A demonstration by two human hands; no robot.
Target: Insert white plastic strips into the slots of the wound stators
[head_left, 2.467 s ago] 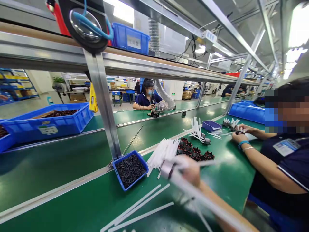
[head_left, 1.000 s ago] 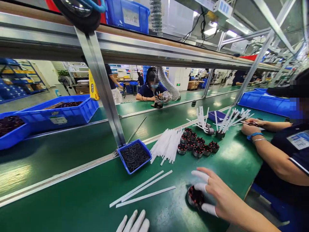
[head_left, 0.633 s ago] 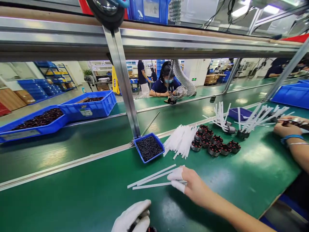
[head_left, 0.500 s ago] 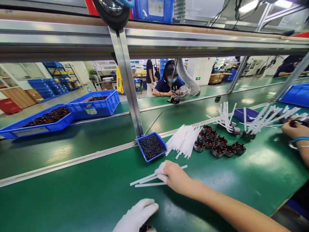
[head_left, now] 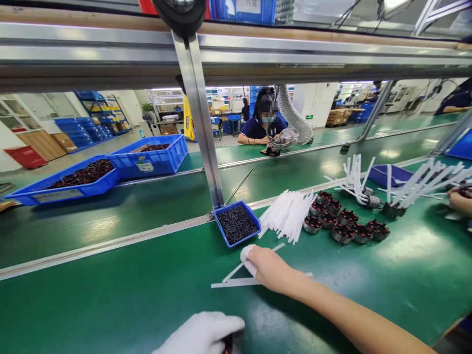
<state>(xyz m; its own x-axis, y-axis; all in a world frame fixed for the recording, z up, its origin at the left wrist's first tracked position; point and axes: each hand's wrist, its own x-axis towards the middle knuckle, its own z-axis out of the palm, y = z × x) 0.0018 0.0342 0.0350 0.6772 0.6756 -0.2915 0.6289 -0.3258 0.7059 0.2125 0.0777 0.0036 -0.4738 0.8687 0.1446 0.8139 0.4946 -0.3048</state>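
The white strips (head_left: 236, 282) are seen on the near green table (head_left: 110, 305), pinned under the right hand (head_left: 271, 268), whose capped fingertips (head_left: 246, 254) are drawn together on them. The gloved left hand (head_left: 201, 337) is cut off at the near edge; whether it is closed cannot be told. White labels are borne by the blue crates (head_left: 149, 160) far left, but their writing cannot be read. Just beyond are a small blue tray (head_left: 238, 224), a strip bundle (head_left: 289, 221) and round wound parts (head_left: 342, 226). Farther right, a co-worker's hand (head_left: 459, 200) is seen.

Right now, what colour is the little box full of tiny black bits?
Blue. The small bin shows best in the head view, beside the metal post.
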